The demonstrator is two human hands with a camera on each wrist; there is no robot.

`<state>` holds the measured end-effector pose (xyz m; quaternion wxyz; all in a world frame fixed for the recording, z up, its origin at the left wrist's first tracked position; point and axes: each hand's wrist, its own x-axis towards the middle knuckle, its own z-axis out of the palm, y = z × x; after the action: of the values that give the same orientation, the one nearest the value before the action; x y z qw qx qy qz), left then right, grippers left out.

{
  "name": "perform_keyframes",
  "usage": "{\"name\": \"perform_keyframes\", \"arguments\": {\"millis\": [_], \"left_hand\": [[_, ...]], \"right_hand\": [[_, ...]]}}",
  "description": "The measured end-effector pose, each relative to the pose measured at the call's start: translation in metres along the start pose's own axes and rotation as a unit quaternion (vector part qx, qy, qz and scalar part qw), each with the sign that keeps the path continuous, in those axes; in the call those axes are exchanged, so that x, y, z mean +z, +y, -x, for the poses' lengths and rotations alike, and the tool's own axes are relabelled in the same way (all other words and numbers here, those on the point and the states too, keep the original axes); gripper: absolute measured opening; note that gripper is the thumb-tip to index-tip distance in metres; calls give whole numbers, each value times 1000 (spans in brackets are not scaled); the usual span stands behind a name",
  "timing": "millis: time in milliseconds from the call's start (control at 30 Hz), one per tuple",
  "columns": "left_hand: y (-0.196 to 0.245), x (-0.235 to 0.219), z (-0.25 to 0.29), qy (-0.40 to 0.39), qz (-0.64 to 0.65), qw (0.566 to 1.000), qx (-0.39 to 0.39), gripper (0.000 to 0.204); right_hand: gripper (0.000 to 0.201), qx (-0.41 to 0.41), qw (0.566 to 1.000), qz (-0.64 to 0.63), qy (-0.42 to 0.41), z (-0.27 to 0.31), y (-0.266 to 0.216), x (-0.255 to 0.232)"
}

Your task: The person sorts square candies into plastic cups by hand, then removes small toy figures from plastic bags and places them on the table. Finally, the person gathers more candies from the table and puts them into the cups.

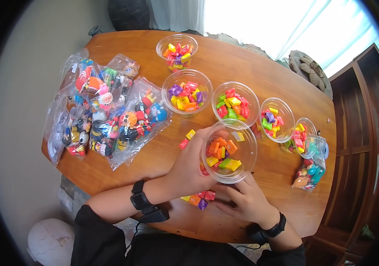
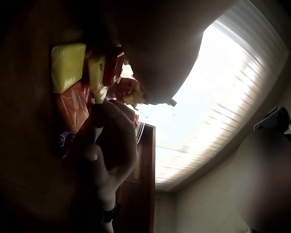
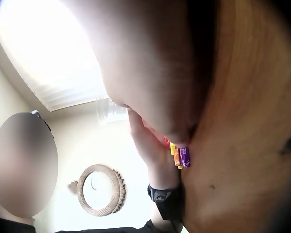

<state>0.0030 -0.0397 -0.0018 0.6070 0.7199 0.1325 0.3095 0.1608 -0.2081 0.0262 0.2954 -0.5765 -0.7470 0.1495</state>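
My left hand (image 1: 187, 160) holds a clear plastic cup (image 1: 248, 150) round its side, tilted so its mouth faces the head camera. Orange, yellow, green and purple wrapped candies (image 1: 231, 147) lie inside. Below the cup, my right hand (image 1: 249, 201) reaches in low over the table, its fingers loosely bent and apart. Loose wrapped candies (image 1: 194, 200) lie on the wood by its fingertips. In the left wrist view, a right fingertip comes right up to a yellow candy (image 2: 97, 80). Part of the right hand's fingers is hidden under the cup in the head view.
Several more clear cups of candies (image 1: 187, 95) curve along the far side of the table (image 1: 269, 181). Bags of small toy figures (image 1: 105, 111) cover the left side. Another small bag of toys (image 1: 309, 175) lies at the right edge. A wooden cabinet (image 1: 353, 133) stands beyond.
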Motion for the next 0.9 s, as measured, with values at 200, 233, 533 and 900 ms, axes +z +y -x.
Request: {"name": "perform_keyframes", "arguments": {"millis": [200,233,533,900], "left_hand": [[4,-1,0,-16,-35,999,14,91],[4,-2,0,-16,-35,999,12,90],[4,-1,0,-12,-47,999,16,87],[6,-2,1,-38,-103,993,40,83]], "right_hand": [[37,26,1000,-16,0,6,2,5],[37,41,999,-29,-5,6,3,4],[39,-32,978,-85,186,18,6,6],[43,10,945,2,327,35,4,-1]]}}
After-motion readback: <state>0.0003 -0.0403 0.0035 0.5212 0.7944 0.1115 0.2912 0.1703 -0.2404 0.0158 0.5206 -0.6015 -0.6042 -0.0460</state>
